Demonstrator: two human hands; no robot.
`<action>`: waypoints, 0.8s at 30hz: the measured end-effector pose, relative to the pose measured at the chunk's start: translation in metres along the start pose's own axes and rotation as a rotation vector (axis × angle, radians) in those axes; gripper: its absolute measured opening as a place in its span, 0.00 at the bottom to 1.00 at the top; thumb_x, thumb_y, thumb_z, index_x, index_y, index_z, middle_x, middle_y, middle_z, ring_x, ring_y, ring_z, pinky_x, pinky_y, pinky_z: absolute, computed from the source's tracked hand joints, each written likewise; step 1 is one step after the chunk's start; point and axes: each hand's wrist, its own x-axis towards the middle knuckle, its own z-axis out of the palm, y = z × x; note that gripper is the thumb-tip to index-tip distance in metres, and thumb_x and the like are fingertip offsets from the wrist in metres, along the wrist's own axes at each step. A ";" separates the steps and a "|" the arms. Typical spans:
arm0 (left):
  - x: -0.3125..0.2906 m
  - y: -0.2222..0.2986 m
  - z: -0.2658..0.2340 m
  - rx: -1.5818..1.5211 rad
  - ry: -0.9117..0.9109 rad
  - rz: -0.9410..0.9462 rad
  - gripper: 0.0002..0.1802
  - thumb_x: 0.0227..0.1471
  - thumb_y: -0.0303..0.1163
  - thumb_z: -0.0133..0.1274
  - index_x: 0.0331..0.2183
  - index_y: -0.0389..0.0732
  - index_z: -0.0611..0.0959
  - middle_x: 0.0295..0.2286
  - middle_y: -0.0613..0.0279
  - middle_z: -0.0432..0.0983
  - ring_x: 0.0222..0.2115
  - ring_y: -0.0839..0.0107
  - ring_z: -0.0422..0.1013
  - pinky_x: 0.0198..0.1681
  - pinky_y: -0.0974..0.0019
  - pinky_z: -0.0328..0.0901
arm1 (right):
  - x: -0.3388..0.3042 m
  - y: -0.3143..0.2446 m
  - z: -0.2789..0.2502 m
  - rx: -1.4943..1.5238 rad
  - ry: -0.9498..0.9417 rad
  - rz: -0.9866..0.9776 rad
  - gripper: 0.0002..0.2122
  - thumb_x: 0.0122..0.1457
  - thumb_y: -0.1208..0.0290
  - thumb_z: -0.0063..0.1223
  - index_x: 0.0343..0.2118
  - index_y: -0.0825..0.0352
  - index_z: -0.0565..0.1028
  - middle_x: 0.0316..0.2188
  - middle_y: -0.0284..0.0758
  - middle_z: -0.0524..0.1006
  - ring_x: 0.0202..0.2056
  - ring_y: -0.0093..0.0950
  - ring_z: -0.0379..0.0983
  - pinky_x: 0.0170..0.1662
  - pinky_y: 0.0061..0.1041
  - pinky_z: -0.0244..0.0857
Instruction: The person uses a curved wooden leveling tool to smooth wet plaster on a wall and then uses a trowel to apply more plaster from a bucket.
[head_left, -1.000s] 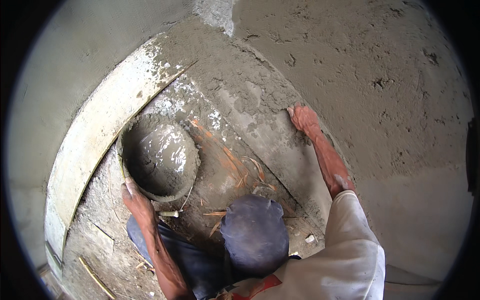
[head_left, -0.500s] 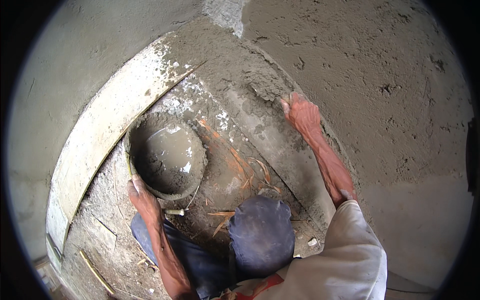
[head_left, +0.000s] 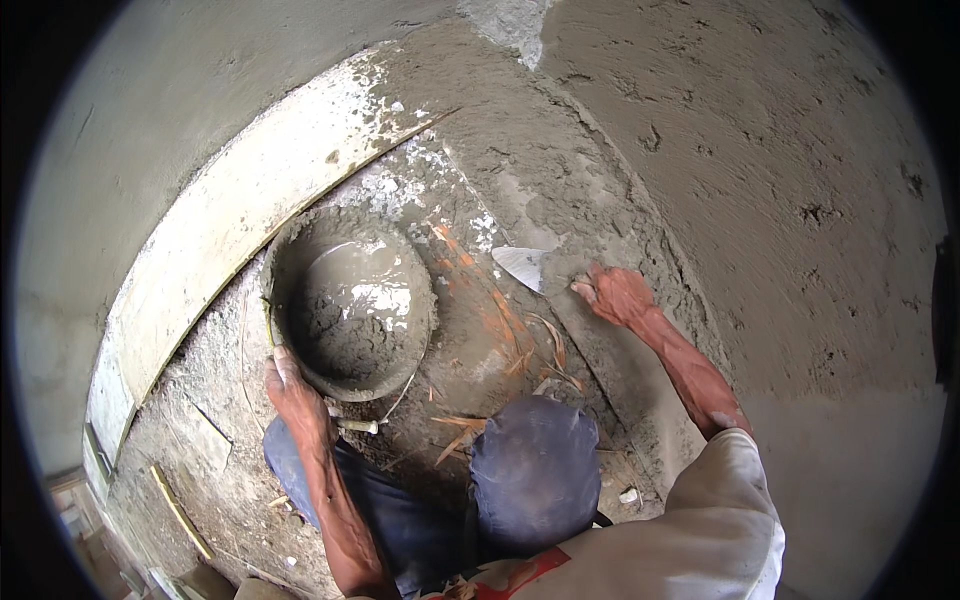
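Pointing leftward from the right hand [head_left: 615,297], the trowel [head_left: 520,267] lies with its long axis running mostly crosswise, the pale metal blade slanting a little away from the person and its tip aimed towards the far side of the bucket [head_left: 288,280]. Tip and bucket are apart, with a strip of rough floor [head_left: 460,362] showing between them, and the bucket sits to the left of the right hand at nearly the same depth. The right hand is nearer the blade, its fingers curled closed, apparently round the trowel's handle, though they hide most of it. The left hand [head_left: 295,395] is nearer the bucket and touches it: its fingers are bent over the near left part of the rim, gripping the edge, while the exact place of the thumb cannot be told. The bucket's mouth faces up, and inside is wet grey mortar [head_left: 345,335], lumpy on the near side and shiny in patches farther off. Its loose wire handle, with a pale grip [head_left: 357,425], hangs out on the near side, close to the left hand. More rough mortar [head_left: 580,190] spreads beyond the right hand along the foot of the plastered wall [head_left: 780,180]. A knee in dark blue trousers [head_left: 537,465] rises between the two forearms, nearer the person than the trowel
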 end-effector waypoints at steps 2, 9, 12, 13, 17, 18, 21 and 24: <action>-0.004 0.006 0.010 0.007 -0.007 0.041 0.21 0.77 0.44 0.43 0.41 0.34 0.78 0.32 0.66 0.69 0.33 0.74 0.62 0.39 0.64 0.64 | 0.024 0.007 0.011 0.006 0.016 0.084 0.28 0.72 0.45 0.48 0.43 0.75 0.79 0.30 0.55 0.83 0.36 0.55 0.83 0.38 0.53 0.76; 0.003 0.013 0.021 0.108 -0.030 0.078 0.21 0.77 0.43 0.43 0.36 0.35 0.75 0.28 0.69 0.64 0.31 0.75 0.59 0.34 0.63 0.60 | 0.188 -0.026 0.005 0.070 0.352 0.034 0.27 0.72 0.46 0.49 0.42 0.73 0.80 0.32 0.54 0.83 0.38 0.54 0.84 0.42 0.53 0.76; 0.007 0.010 0.014 0.127 0.006 0.092 0.21 0.77 0.42 0.43 0.37 0.34 0.75 0.29 0.68 0.65 0.31 0.74 0.59 0.35 0.63 0.60 | 0.217 -0.046 -0.010 0.112 0.394 0.136 0.26 0.71 0.47 0.50 0.43 0.73 0.81 0.35 0.54 0.84 0.41 0.54 0.83 0.46 0.52 0.76; 0.008 0.012 0.010 0.162 0.000 0.052 0.22 0.77 0.43 0.43 0.38 0.32 0.77 0.30 0.65 0.68 0.32 0.72 0.61 0.36 0.62 0.62 | 0.215 -0.049 -0.018 0.100 0.391 0.161 0.25 0.71 0.48 0.51 0.43 0.73 0.81 0.36 0.54 0.84 0.41 0.54 0.83 0.45 0.52 0.76; 0.012 0.012 0.004 0.240 0.003 0.037 0.25 0.76 0.45 0.44 0.41 0.29 0.79 0.31 0.60 0.71 0.34 0.70 0.63 0.40 0.60 0.64 | 0.188 -0.073 -0.026 0.088 0.371 0.135 0.24 0.70 0.49 0.53 0.46 0.71 0.80 0.39 0.51 0.84 0.42 0.54 0.83 0.43 0.52 0.76; 0.011 0.013 0.001 0.206 0.034 0.069 0.25 0.76 0.45 0.45 0.41 0.28 0.79 0.31 0.59 0.71 0.35 0.70 0.64 0.41 0.59 0.64 | 0.174 -0.094 -0.026 0.082 0.427 0.072 0.23 0.70 0.50 0.54 0.47 0.70 0.79 0.37 0.52 0.84 0.39 0.53 0.83 0.42 0.53 0.76; 0.013 0.022 0.018 0.212 0.013 0.053 0.26 0.76 0.44 0.44 0.45 0.26 0.80 0.33 0.55 0.74 0.37 0.67 0.66 0.44 0.57 0.65 | 0.110 -0.104 -0.041 0.100 0.595 -0.164 0.22 0.70 0.51 0.54 0.47 0.70 0.77 0.34 0.52 0.84 0.35 0.53 0.83 0.38 0.54 0.75; 0.014 0.021 0.014 0.245 -0.009 0.065 0.26 0.76 0.44 0.44 0.47 0.26 0.80 0.35 0.55 0.75 0.37 0.67 0.67 0.45 0.57 0.66 | 0.072 -0.125 -0.028 0.179 0.605 -0.377 0.22 0.70 0.50 0.54 0.47 0.70 0.76 0.32 0.53 0.83 0.34 0.55 0.81 0.35 0.55 0.74</action>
